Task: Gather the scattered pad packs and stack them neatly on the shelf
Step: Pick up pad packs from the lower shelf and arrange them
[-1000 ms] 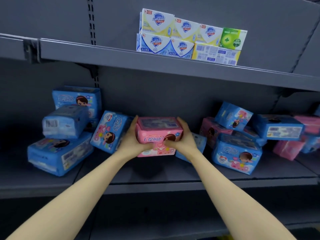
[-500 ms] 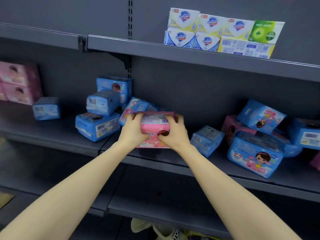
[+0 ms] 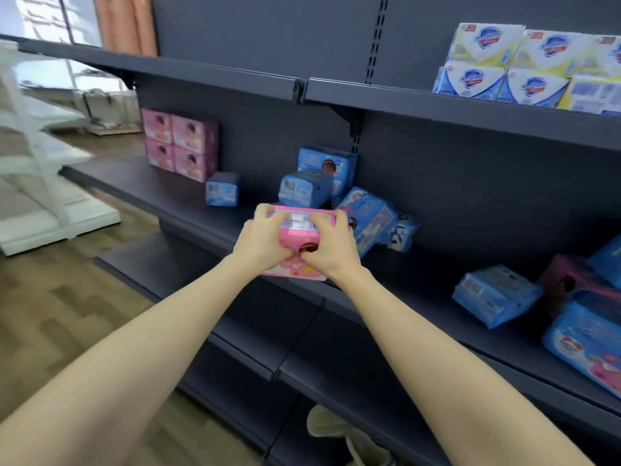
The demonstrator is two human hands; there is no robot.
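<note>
I hold a pink pad pack (image 3: 297, 235) in front of the middle shelf (image 3: 174, 203). My left hand (image 3: 260, 238) grips its left end and my right hand (image 3: 327, 248) grips its right end, fingers curled over the top. Far left on the shelf stands a neat stack of pink packs (image 3: 179, 142). A single blue pack (image 3: 222, 189) sits beside that stack. Several blue packs (image 3: 319, 179) lie jumbled just behind my hands. More blue packs (image 3: 495, 295) and a pink one (image 3: 568, 280) are scattered at the right.
The upper shelf (image 3: 437, 105) carries soap boxes (image 3: 524, 67) at the top right. A lower shelf (image 3: 302, 364) juts out below my arms. A white rack (image 3: 40, 183) stands on the wooden floor (image 3: 50, 314) to the left. Shoes (image 3: 336, 428) show at the bottom.
Both hands carried the pink pack leftward along the shelf, away from the right-hand pile. My view swung left, so the pink stack and the white rack came into sight.
</note>
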